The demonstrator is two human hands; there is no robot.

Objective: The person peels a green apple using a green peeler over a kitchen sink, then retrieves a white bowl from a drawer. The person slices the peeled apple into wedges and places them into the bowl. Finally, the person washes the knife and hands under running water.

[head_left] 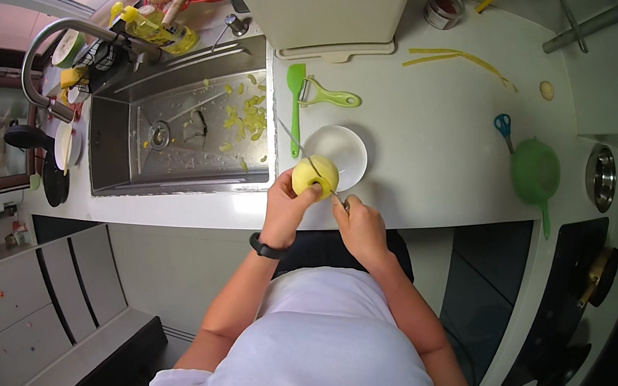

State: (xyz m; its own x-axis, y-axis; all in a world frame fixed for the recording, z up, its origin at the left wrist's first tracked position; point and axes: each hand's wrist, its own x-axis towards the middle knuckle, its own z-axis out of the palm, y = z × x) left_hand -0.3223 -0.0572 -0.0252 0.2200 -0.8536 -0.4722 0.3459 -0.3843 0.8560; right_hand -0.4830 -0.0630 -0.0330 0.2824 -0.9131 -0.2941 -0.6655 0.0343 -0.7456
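My left hand, with a black band on its wrist, is wrapped round a peeled apple, pale yellow and round, at the counter's front edge. In my right hand is the handle of a knife. Its thin blade lies across the apple, with the tip showing past the far left side; how deep it cuts, I cannot tell. Just beyond the apple stands a white bowl. A green peeler and a long green tool with a broad end lie behind the bowl.
Yellow-green peelings lie in the steel sink at my left. A knife block stands at the back. To the right are blue-handled scissors, a green strainer, a steel bowl and a dark stove.
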